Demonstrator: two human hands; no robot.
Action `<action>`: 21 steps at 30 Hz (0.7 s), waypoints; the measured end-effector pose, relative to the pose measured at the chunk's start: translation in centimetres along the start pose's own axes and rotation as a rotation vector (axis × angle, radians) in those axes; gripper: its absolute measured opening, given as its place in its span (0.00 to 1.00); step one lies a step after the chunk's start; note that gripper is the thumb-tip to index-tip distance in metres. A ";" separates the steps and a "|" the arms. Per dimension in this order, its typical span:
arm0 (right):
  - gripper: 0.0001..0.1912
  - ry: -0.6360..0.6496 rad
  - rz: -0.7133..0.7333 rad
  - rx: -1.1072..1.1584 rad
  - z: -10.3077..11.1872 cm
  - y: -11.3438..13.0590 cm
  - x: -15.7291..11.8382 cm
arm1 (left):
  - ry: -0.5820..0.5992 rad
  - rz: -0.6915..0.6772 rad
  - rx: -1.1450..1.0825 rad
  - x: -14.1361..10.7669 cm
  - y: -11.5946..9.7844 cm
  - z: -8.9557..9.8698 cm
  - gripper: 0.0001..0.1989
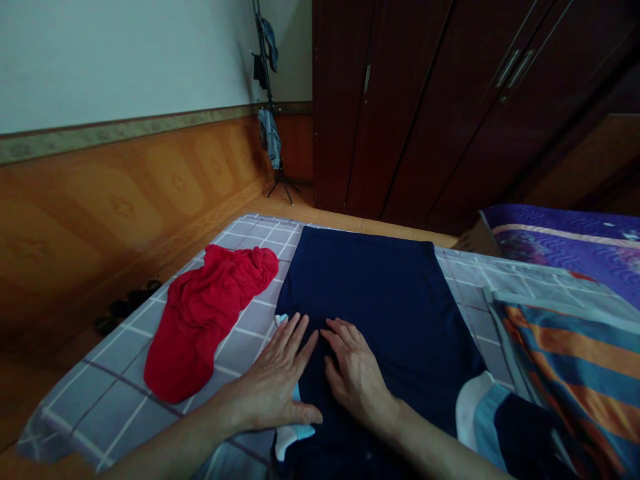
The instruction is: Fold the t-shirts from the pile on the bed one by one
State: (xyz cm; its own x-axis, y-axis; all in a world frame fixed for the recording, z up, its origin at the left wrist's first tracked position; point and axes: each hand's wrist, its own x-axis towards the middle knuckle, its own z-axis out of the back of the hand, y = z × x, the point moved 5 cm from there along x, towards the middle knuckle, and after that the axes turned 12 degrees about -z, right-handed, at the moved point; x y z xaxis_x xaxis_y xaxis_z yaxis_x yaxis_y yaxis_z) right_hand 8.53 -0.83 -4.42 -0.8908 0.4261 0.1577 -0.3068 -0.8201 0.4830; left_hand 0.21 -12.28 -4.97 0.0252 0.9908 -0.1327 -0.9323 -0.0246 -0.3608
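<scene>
A navy garment (375,300) lies folded flat at lower centre, its long axis running away from the person toward the top of the frame. The right hand (355,373), open and palm down, rests on it; the open left hand (273,380) sits at its left edge, nearer the crumpled red cloth (205,320) on the checked sheet (115,380).

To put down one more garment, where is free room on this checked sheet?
Free: between the red cloth and the navy garment, and a narrow strip between navy and the striped blanket. Crowded: around the left hand and right hand.
</scene>
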 end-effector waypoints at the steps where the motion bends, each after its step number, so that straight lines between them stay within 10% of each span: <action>1: 0.24 -0.004 0.000 0.017 0.0 0.0 0.0 | 0.015 0.007 0.001 0.1 0.0 -0.1 0.55; 6: 0.23 -0.003 -0.019 0.098 1.4 0.6 -0.4 | 0.040 -0.021 0.009 0.1 0.1 -0.6 0.60; 11: 0.22 -0.057 -0.067 0.165 7.3 0.4 -3.8 | -0.031 -0.073 0.072 0.1 -0.2 0.1 0.52; 16: 0.15 -0.423 -0.355 0.110 13.7 -5.8 -12.1 | 0.023 -0.340 0.011 2.4 -4.3 2.0 0.43; 21: 0.17 -0.603 -0.863 0.096 13.3 -11.7 -22.3 | 0.163 -0.600 -0.079 5.3 -9.6 1.6 0.42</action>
State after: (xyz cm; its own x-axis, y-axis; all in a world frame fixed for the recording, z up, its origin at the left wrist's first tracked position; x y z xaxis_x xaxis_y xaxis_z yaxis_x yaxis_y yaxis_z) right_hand 36.47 4.34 -2.19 -0.0614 0.9912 0.1177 -0.7052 -0.1265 0.6977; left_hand 8.73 -6.63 -0.76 0.5966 0.8022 -0.0224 -0.7093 0.5141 -0.4822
